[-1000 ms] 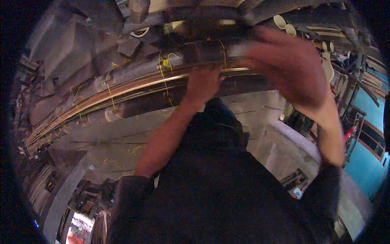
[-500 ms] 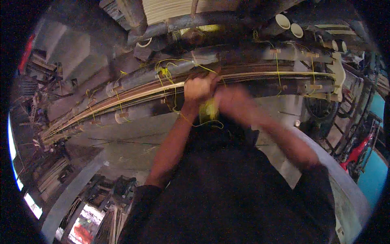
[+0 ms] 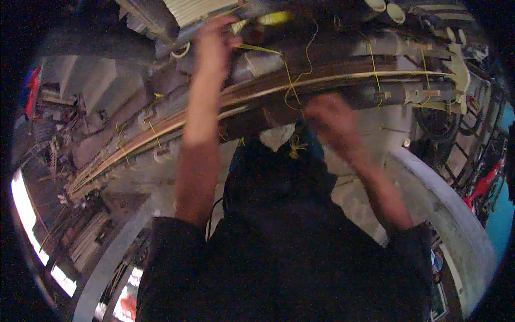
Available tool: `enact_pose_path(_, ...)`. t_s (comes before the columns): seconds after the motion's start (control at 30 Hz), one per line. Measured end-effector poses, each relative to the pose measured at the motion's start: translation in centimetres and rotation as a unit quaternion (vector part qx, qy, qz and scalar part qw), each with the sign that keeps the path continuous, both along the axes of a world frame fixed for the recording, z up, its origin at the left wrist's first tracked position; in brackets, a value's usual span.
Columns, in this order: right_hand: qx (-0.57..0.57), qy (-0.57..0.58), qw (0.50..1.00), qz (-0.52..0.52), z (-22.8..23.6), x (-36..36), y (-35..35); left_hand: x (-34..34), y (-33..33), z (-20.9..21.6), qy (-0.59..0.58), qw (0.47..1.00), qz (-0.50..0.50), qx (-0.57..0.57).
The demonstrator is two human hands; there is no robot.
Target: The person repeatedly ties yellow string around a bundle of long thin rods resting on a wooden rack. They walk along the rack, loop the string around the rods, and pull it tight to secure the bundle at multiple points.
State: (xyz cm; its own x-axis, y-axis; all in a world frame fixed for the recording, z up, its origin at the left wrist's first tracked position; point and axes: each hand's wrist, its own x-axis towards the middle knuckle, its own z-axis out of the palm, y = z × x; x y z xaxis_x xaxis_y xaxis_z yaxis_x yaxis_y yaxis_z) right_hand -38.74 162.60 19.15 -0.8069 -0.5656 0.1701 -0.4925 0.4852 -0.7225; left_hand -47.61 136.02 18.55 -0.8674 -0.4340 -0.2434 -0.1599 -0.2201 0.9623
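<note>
Two hands, left [image 3: 213, 51] pinching string [image 3: 259, 49], forearm [image 3: 200, 142] blocking strips [image 3: 343, 79], right [image 3: 335, 116] blurred, hold unclear, tubes [image 3: 395, 14] beyond

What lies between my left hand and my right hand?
In the head view, a yellow string stretches from the left hand and drops across the bundle of long thin strips toward the right hand, whose grip is too blurred to tell.

My left fingers [image 3: 222, 27] have let go of the strips [image 3: 332, 79] and swung well away; a yellow string [image 3: 260, 49] now pulls out from them, bending toward my right fingers [image 3: 316, 109]. The strips now pass between my parted hands.
</note>
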Motion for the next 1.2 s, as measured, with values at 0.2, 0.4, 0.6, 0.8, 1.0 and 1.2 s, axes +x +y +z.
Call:
enact_pose_path(0.2,0.195,0.085,0.975,-0.066,4.9,-4.4,-1.1,4.3,-16.0,9.5,0.158,0.907,0.253,-0.296)
enact_pose_path(0.4,0.159,-0.252,0.954,-0.016,-2.7,16.4,2.0,-1.7,-9.4,-7.9,0.077,0.902,-0.393,-0.163)
enact_pose_path(0.6,-0.131,-0.563,0.762,-0.291,-1.1,10.3,-12.7,1.4,-7.5,1.0,0.079,0.806,-0.274,-0.518)
enact_pose_path(0.8,0.083,-0.195,0.977,0.027,12.6,4.3,-12.5,16.4,-6.5,-0.9,0.048,0.840,-0.289,-0.457)
enact_pose_path(1.0,0.029,0.024,0.928,0.370,12.3,-6.7,-26.4,16.0,-5.2,-0.8,0.052,0.803,-0.188,-0.563)
enact_pose_path(1.2,0.025,-0.043,0.994,0.097,-2.8,-11.3,-23.6,15.0,-5.9,-4.8,-0.008,0.772,-0.201,-0.603)
